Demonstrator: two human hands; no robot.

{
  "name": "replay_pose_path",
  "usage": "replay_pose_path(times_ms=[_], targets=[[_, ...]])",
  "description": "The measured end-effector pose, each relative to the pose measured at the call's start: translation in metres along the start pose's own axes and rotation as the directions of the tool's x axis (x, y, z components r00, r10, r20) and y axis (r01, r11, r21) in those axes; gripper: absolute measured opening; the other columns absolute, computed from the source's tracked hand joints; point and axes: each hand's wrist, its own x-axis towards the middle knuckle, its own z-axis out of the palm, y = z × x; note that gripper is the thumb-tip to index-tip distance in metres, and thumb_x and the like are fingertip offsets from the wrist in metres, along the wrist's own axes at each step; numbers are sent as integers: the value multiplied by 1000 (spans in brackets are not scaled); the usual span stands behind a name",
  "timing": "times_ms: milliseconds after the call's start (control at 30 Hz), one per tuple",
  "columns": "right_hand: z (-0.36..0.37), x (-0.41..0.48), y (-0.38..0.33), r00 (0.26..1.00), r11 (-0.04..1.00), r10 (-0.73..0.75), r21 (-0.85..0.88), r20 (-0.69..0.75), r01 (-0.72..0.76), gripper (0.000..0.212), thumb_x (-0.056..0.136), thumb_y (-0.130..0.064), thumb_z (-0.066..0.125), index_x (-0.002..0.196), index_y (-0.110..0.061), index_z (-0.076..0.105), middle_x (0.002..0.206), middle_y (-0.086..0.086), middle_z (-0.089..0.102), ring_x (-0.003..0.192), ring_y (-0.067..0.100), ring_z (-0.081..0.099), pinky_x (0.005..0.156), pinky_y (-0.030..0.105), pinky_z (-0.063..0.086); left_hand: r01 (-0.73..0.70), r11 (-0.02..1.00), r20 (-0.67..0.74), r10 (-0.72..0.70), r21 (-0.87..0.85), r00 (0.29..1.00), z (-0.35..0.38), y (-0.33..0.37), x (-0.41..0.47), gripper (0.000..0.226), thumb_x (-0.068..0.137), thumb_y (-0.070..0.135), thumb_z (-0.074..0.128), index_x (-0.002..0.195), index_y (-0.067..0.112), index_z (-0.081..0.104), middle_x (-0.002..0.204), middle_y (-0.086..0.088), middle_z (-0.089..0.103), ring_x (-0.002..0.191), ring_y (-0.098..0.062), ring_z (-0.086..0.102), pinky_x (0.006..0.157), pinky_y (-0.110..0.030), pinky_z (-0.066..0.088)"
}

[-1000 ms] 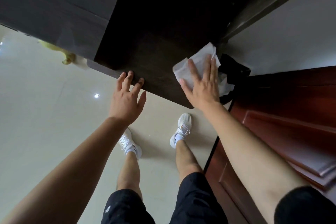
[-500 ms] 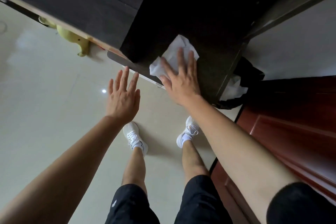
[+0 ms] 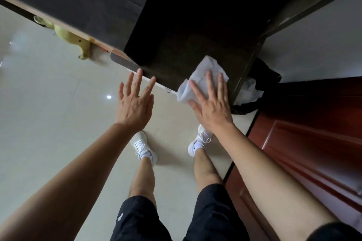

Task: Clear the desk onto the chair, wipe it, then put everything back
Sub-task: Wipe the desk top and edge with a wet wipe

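Now, right hand (image 3: 210,107) flat on tissue (image 3: 203,68).

— How much of the crumpled white cloth (image 3: 203,70) can we see?
— Only its upper part; our flat right hand (image 3: 212,107) covers the rest.
— And the dark brown wooden surface (image 3: 195,25)?
— The top edge cuts it off.
— Does our left hand (image 3: 135,103) touch it?
— We cannot tell; the spread fingertips lie right at its rim.
— The yellow-green soft toy (image 3: 66,35)?
— Half hidden behind the surface's edge; the black bag with white paper (image 3: 268,76) sits partly behind its side, and the red-brown wooden door (image 3: 313,133) runs off the right edge.
— That small clear thing (image 3: 167,89) at the rim?
— Too small for us to name.
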Motion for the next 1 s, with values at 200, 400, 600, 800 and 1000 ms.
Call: replay_pose_path(times_ms=[200, 400, 600, 800, 1000], targets=[[-39, 72, 44, 954, 953, 296, 60, 44, -298, 67, 100, -65, 24, 159, -40, 3, 166, 22, -9, 149, 52, -11, 121, 62, 0, 74, 996, -16, -75, -50, 997, 4, 17, 3, 52, 105, 44, 24, 156, 34, 23, 166, -11, 5, 153, -32, 1, 122, -53, 9], [-78, 207, -9, 983, 982, 162, 87, 91, -170, 64, 102, -55, 22, 158, -40, -4, 165, 17, -19, 146, 51, -22, 119, 63, -12, 63, 998, -25, -64, -17, 998, 5, 14, 4, 52, 104, 38, 34, 155, 33, 26, 165, -12, 8, 152, -33, 4, 119, -52, 13], [-41, 121, -49, 994, 994, -105, 29, 41, 104, 58, 104, -54, 17, 159, -41, 4, 168, 13, -4, 150, 48, -10, 122, 58, -2, 67, 997, -109, -70, -31, 992, 2, 20, 8, 49, 100, 35, 37, 147, 25, 45, 159, -20, 27, 147, -41, 21, 113, -55, 25], [-6, -17, 24, 1000, 997, 20, 69, 19, -22, 57, 105, -56, 25, 158, -34, 23, 165, 20, 11, 153, 41, 4, 125, 52, 8, 70, 997, -144, -72, -15, 987, 6, 34, 14, 48, 103, 43, 32, 144, 24, 48, 159, -19, 24, 150, -37, 11, 120, -57, 8], [-28, 37, 73, 930, 920, 367, 150, -2, -363, 69, 103, -57, 23, 161, -24, 5, 165, 23, -9, 154, 39, 2, 125, 52, 7, -86, 995, -116, 90, 41, 989, 6, 55, 34, 51, 103, 46, 30, 149, 27, 42, 160, -18, 26, 149, -41, 16, 119, -59, 9]])
